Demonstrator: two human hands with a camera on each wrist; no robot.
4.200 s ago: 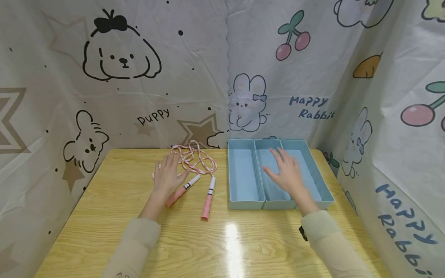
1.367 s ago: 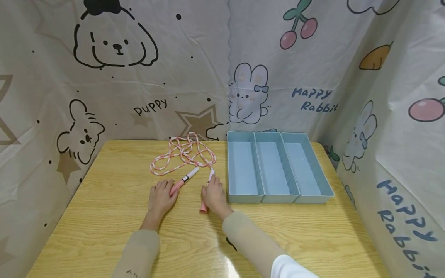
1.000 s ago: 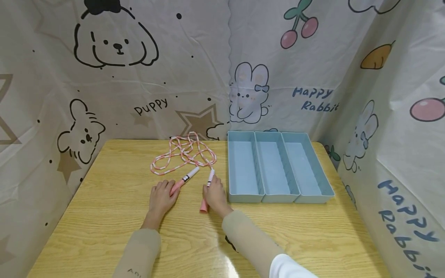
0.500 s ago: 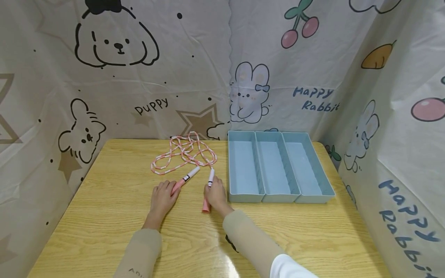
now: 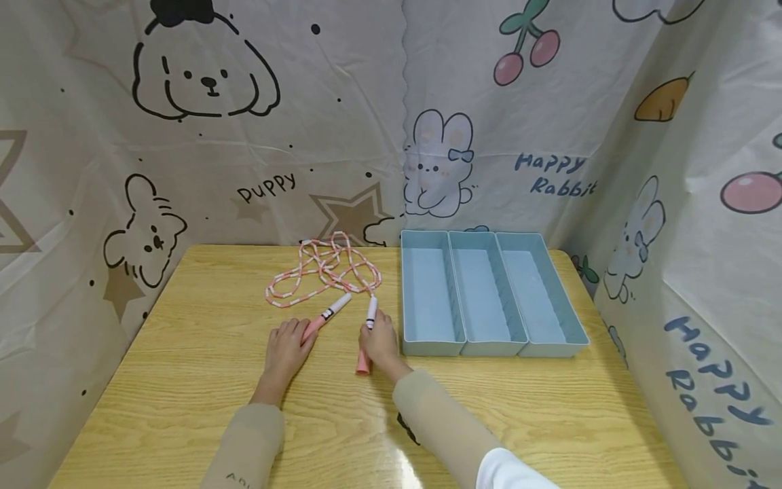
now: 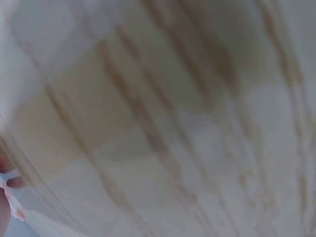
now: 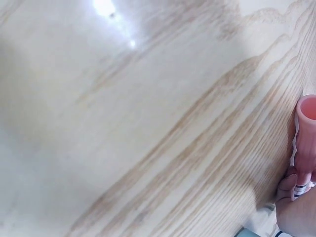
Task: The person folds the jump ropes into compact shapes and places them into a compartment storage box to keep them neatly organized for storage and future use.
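The left hand [image 5: 286, 350] and right hand [image 5: 380, 339] each grip a handle [image 5: 363, 363], likely light, stiff, best held mid-barrel; the rope [image 5: 326, 273], probably limp, lies at twelve o'clock.

Smooth pale-blue plastic with a matt finish forms the three-compartment tray [image 5: 430, 299], set on a tabletop [image 5: 201, 326] of yellow wood grain, glossy enough to throw back a white glare in front of the tray. Left of the tray, short plastic segments cover a rope [image 5: 328, 277]; the nearer handle [image 5: 371, 311] and the farther handle [image 5: 330, 314] are smooth plastic. Creased, printed cloth [image 5: 342, 149] with a faint sheen hangs behind the tray, while matt beige fabric sleeves [image 5: 446, 421] show in front. With the left wrist view blurred, solid wood or printed laminate is hard to tell.
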